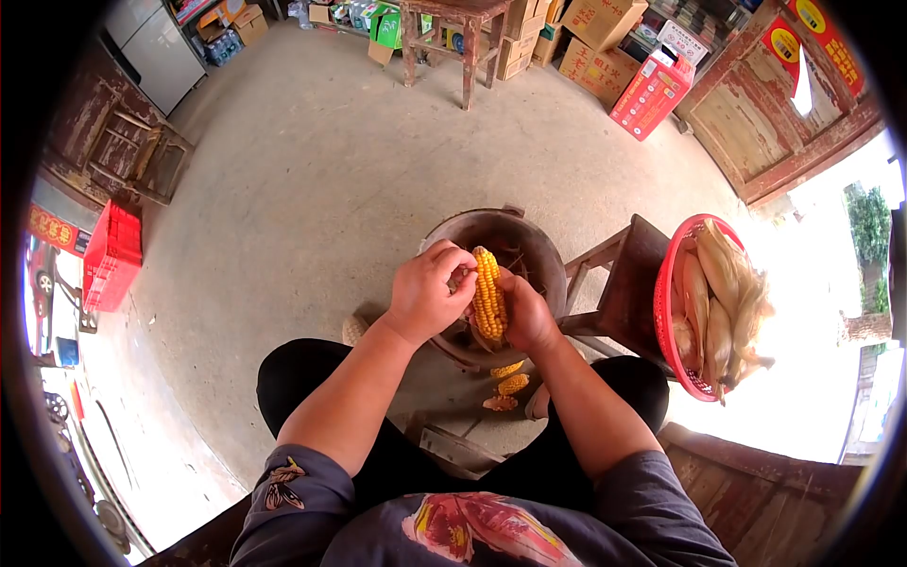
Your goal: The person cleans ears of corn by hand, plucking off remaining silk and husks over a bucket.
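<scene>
An ear of corn [489, 295] with bare yellow kernels stands nearly upright over a round, dark-rimmed tub [453, 223]. My right hand [531, 314] is wrapped round its right side. At the upper left of the ear, my left hand [430, 288] is closed in a pinch; whatever lies between its fingertips is too small to make out. Inside the tub are dark, thin scraps, partly hidden by my hands. Below it, on the floor between my feet, lie a few more corn ears [513, 384].
On my right, a red plastic basket [664, 312] of corn in pale husks rests on a dark wooden stool [624, 274]. A red crate [113, 257] and a wooden chair [142, 156] stand at left. Farther off are a wooden table [455, 11], cardboard boxes [597, 71] and a red carton [652, 94].
</scene>
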`<action>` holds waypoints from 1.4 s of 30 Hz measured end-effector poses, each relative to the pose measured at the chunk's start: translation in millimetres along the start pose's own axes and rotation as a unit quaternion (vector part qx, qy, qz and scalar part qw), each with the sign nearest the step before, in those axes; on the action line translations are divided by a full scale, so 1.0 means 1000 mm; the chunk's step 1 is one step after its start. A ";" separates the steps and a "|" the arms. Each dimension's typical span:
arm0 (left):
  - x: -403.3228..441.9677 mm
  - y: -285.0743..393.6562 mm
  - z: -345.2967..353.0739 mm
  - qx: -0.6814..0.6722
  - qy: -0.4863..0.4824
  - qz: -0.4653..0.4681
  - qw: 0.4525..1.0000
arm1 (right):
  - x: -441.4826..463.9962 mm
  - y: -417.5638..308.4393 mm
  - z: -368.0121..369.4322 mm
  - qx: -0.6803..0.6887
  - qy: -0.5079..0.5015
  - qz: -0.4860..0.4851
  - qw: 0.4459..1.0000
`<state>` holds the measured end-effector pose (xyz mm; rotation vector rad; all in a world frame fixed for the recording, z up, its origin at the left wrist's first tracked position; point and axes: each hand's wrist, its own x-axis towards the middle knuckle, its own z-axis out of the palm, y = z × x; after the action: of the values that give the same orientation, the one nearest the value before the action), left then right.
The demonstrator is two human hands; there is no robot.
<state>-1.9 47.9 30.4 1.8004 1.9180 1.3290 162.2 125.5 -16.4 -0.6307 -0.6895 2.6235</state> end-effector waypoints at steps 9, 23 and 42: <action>0.000 0.000 -0.002 -0.043 -0.033 -0.046 0.997 | 0.001 0.001 -0.003 -0.008 0.006 -0.003 1.000; 0.000 -0.001 0.001 -0.048 -0.014 -0.041 0.998 | 0.002 0.001 -0.003 -0.007 -0.003 -0.006 1.000; 0.002 0.000 0.000 0.028 0.011 0.028 0.999 | 0.000 0.002 -0.002 -0.018 0.003 0.001 1.000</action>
<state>-2.1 49.6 30.9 1.8858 1.9493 1.3303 162.3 125.1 -18.7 -0.6478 -0.7352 2.6153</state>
